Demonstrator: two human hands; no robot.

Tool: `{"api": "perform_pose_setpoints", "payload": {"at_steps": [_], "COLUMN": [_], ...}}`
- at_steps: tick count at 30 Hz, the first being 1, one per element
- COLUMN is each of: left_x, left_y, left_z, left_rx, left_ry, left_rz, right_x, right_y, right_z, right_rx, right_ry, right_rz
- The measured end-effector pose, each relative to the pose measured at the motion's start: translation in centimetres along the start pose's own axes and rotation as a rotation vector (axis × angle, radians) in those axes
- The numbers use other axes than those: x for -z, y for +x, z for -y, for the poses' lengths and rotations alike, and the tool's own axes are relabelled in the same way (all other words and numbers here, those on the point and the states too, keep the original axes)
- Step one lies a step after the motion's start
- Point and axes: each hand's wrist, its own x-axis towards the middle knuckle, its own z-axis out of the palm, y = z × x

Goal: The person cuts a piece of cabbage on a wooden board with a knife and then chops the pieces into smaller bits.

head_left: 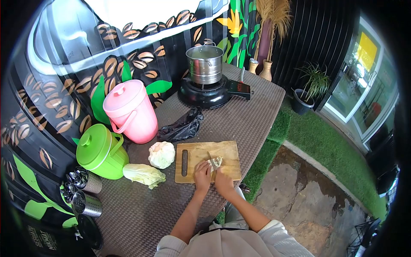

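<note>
Lying just beyond the hands (223,182) (knife (211,159) alongside), pale shreds (218,161).

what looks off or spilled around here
The crumpled black plastic bag looks out of place, lying loose beside the pink jug, near the stove. The concrete has irregular dark patches that look wet, possibly from spilled water. Nothing looks damaged on the cutting board.

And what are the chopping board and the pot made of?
The chopping board looks like smooth wood, because you can see brown grain and darker patches. The pot seems to be shiny metal, maybe stainless steel: it's silvery and catches the light.
</note>
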Motion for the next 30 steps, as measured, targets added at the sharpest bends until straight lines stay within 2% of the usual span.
{"api": "perform_pose_setpoints", "payload": {"at_steps": [2, 6, 8, 11, 12, 13, 15, 17, 19, 20, 22, 27, 30], "left_x": [0.1, 0.5, 0.8, 0.8, 0.7, 0.7, 0.8, 1.1, 1.3, 1.1, 0.7, 0.3, 0.5], "left_y": [0.1, 0.3, 0.6, 0.4, 0.3, 0.3, 0.7, 0.8, 1.3, 1.4, 1.4, 1.1, 1.1], "left_z": [-0.2, -1.0, -1.3, -1.1, -1.0, -0.8, -0.5, -0.2, -0.1, -0.2, -0.2, -0.2, -0.2], "left_rx": [-0.002, -0.005, -0.012, 0.008, 0.032, 0.030, 0.057, 0.045, 0.029, 0.031, 0.038, 0.021, 0.009], "left_ry": [-0.009, -0.018, -0.009, -0.010, -0.018, -0.021, -0.063, -0.044, -0.026, -0.022, -0.023, -0.034, -0.027], "left_rz": [0.002, -0.009, -0.002, 0.020, 0.030, 0.033, 0.059, 0.087, 0.114, 0.102, 0.093, 0.056, 0.068], "right_x": [0.7, 1.8, -1.0, -2.0, -0.4, 0.8, 3.0, 3.4, 2.9, 1.6, -1.2, 1.3, 3.0], "right_y": [1.6, -0.5, -1.9, -1.0, -0.1, 0.5, 1.3, 0.5, -1.6, -2.1, -2.6, 1.6, 1.0], "right_z": [-1.7, -1.4, -0.5, -0.3, -0.1, -0.2, -1.1, -1.1, -0.8, -0.7, -0.4, -1.7, -1.3], "right_rx": [0.205, 0.221, 0.026, 0.114, 0.078, 0.073, 0.244, 0.215, 0.062, 0.062, 0.038, 0.155, 0.198], "right_ry": [0.001, -0.090, -0.124, -0.068, -0.039, -0.039, -0.101, -0.071, -0.045, -0.046, -0.119, -0.013, 0.024], "right_rz": [-0.023, 0.042, -0.054, -0.124, -0.013, -0.015, 0.092, 0.130, 0.157, 0.155, -0.073, 0.032, 0.082]}}
